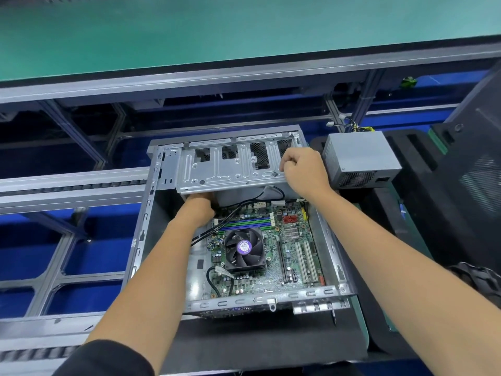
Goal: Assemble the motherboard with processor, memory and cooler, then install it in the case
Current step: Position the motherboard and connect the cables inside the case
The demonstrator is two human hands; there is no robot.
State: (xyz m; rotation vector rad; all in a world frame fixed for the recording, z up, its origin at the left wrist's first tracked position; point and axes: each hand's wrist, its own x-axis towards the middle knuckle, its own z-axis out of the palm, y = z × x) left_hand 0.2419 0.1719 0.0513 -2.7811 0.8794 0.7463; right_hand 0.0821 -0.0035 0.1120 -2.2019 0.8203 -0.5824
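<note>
The open grey case [141,240] lies flat in front of me. Inside it sits the green motherboard [273,278] with the black fan cooler [245,249] and the memory sticks [246,223] fitted. A silver drive cage [225,169] spans the far end of the case. My right hand [303,169] grips the cage's right edge with curled fingers. My left hand [200,203] reaches under the cage's front edge, and its fingers are hidden there. Black cables run from under the cage across the board.
A grey power supply [357,161] stands to the right of the case on black foam [406,147]. A dark panel [477,147] leans at the far right. A conveyor frame with aluminium rails [73,183] runs on the left, a green belt [217,31] beyond.
</note>
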